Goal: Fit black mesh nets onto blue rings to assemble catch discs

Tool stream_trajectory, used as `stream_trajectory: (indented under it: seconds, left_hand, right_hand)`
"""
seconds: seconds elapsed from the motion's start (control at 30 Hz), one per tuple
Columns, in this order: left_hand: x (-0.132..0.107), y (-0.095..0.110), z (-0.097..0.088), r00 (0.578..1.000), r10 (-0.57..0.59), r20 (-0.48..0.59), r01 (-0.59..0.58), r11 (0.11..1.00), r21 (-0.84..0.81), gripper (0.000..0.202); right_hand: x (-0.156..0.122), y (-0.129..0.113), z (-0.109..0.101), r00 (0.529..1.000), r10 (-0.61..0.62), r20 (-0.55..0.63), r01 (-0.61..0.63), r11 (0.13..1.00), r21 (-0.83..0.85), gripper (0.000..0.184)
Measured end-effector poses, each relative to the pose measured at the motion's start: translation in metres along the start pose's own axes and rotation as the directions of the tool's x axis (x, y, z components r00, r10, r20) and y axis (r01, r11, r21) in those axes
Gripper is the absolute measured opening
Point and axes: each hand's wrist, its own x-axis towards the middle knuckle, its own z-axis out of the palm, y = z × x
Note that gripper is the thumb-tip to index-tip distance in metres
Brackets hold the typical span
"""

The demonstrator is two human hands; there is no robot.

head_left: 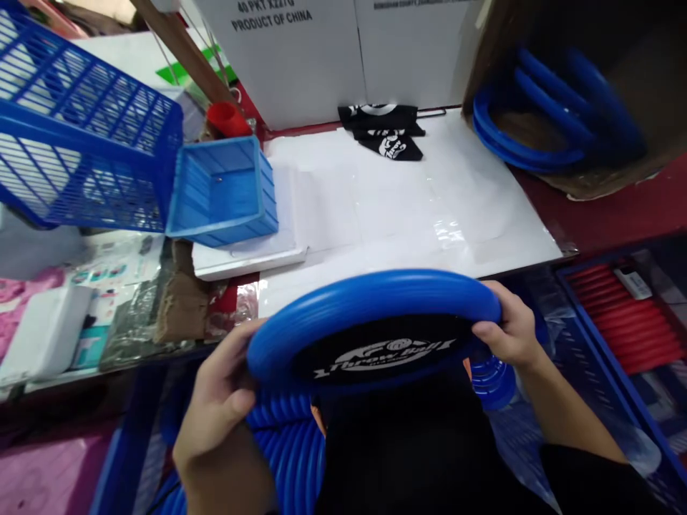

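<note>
Left hand, right hand (both curled), well apart

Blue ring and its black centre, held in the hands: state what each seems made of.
The blue ring looks like foam or soft plastic, smooth with a dull sheen on top. The black centre is probably stretched fabric: matte, with a white printed logo.

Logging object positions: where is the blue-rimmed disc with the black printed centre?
Head view, bottom centre: the blue-rimmed disc is held between the left hand and the right hand, just nearer than the white sheet.
</note>
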Motion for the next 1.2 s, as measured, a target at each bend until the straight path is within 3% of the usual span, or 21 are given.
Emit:
stream_trajectory:
  seconds: [0.07,0.1,0.2,0.27,0.4,0.47,0.57,0.67,0.8,0.87,0.93,1.0,1.07,1.2]
  left_hand:
    - [0.008,0.03,0.01,0.99,0.13,0.063,-0.139,0.975,0.176,0.078]
    - [0.013,0.044,0.019,0.973,0.165,0.161,-0.208,0.927,0.311,0.073]
    - [0.025,0.064,0.051,0.895,0.421,0.148,-0.42,0.685,0.595,0.07]
    - [0.029,0.061,0.067,0.82,0.56,0.116,-0.471,0.547,0.692,0.074]
    - [0.029,0.044,0.087,0.627,0.769,0.125,-0.608,0.382,0.696,0.068]
    - [0.027,0.04,0.092,0.576,0.801,0.162,-0.66,0.339,0.67,0.065]
    - [0.03,0.039,0.096,0.597,0.777,0.2,-0.662,0.336,0.67,0.065]
    - [0.041,0.036,0.096,0.643,0.735,0.214,-0.623,0.34,0.705,0.063]
    - [0.055,0.027,0.094,0.672,0.709,0.214,-0.593,0.343,0.729,0.06]
    - [0.056,0.025,0.092,0.724,0.655,0.217,-0.587,0.419,0.693,0.06]
    - [0.052,0.027,0.091,0.814,0.51,0.279,-0.556,0.545,0.628,0.056]
    - [0.046,0.031,0.094,0.855,0.358,0.376,-0.519,0.625,0.584,0.047]
    - [0.042,0.035,0.099,0.836,0.302,0.458,-0.533,0.649,0.543,0.035]
    - [0.035,0.033,0.099,0.773,0.386,0.503,-0.61,0.669,0.425,0.017]
  right_hand:
    - [0.004,-0.005,0.001,0.989,-0.113,0.095,0.118,0.992,-0.049,0.044]
    - [0.007,-0.007,0.001,0.978,-0.159,0.136,0.169,0.983,-0.066,0.046]
    - [0.011,-0.013,0.0,0.966,-0.207,0.154,0.228,0.964,-0.139,0.046]
    - [0.009,-0.022,0.0,0.978,-0.16,0.131,0.183,0.965,-0.189,0.05]
    - [-0.001,-0.046,0.015,0.999,-0.024,0.045,0.034,0.972,-0.232,0.058]
    - [-0.005,-0.053,0.031,0.996,-0.058,-0.073,0.036,0.962,-0.27,0.053]
    - [-0.004,-0.05,0.055,0.952,-0.141,-0.272,0.047,0.944,-0.326,0.043]
    - [0.005,-0.039,0.07,0.91,-0.076,-0.407,-0.073,0.938,-0.338,0.045]
    - [0.017,-0.031,0.071,0.896,0.028,-0.444,-0.199,0.918,-0.344,0.055]
    - [0.02,-0.033,0.066,0.92,0.047,-0.389,-0.207,0.901,-0.382,0.056]
    - [0.023,-0.039,0.062,0.954,0.08,-0.287,-0.203,0.88,-0.429,0.056]
    - [0.024,-0.048,0.061,0.982,0.096,-0.162,-0.163,0.863,-0.478,0.055]
    - [0.026,-0.057,0.061,0.998,0.044,-0.037,-0.057,0.844,-0.534,0.052]
    - [0.022,-0.063,0.045,0.974,-0.168,0.151,0.22,0.861,-0.459,0.036]
